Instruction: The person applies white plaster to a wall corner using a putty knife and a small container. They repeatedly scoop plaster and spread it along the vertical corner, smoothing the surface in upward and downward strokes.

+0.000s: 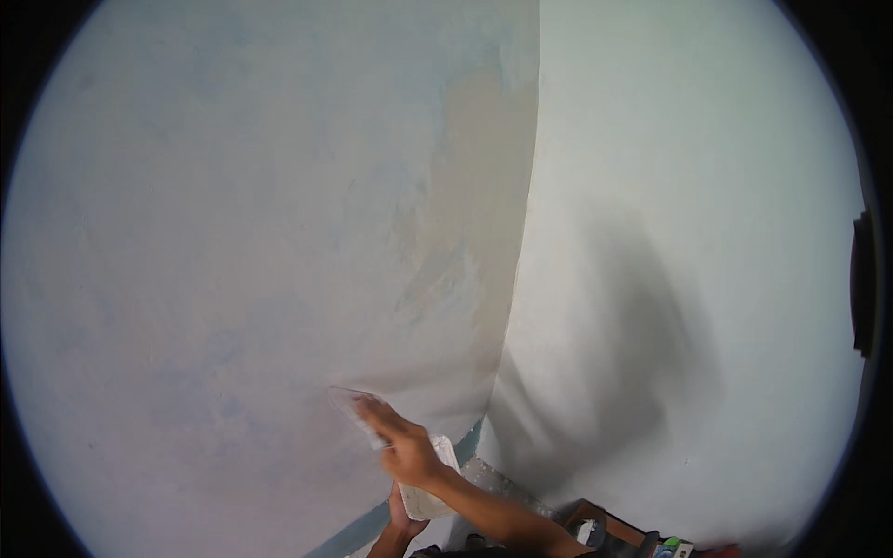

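The right hand [409, 451] clamps a flat, see-through blade [357, 415] at the mottled pale left wall [233, 232], seemingly smoothing, next needing even pressure; the left hand [402, 514] grips a white rectangular tray [426, 505].

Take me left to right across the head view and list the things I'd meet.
Flat scraper in the right hand → white tray in the left hand → brown box-like thing → small green thing → dark thing at the right edge.
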The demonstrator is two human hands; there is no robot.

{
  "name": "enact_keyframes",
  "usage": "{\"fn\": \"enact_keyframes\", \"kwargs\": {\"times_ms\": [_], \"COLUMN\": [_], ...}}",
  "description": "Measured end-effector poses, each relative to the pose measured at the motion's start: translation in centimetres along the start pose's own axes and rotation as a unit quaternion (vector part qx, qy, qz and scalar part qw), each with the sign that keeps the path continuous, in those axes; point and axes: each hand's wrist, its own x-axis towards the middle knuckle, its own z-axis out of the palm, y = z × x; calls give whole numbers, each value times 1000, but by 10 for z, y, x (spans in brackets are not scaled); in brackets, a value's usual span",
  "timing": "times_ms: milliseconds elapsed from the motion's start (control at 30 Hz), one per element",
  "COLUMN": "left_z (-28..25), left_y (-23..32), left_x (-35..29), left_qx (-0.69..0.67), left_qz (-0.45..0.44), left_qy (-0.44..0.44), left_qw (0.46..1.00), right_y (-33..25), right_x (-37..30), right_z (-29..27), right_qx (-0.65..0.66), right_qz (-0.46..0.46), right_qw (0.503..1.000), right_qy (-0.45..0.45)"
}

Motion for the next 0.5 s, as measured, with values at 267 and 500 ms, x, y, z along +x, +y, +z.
{"fn": "enact_keyframes", "kwargs": {"times_ms": [267, 500], "left_z": [24, 37], "left_y": [21, 6], "left_x": [-35, -14], "left_qx": [2, 13], "left_qz": [1, 23], "left_qy": [32, 54], "left_qw": [999, 998], "right_y": [77, 12], "right_x": [77, 152], "right_z": [-83, -87], "right_qx": [-55, -58], "right_qz": [273, 168], "right_qw": [904, 957], "right_qy": [325, 229]}}
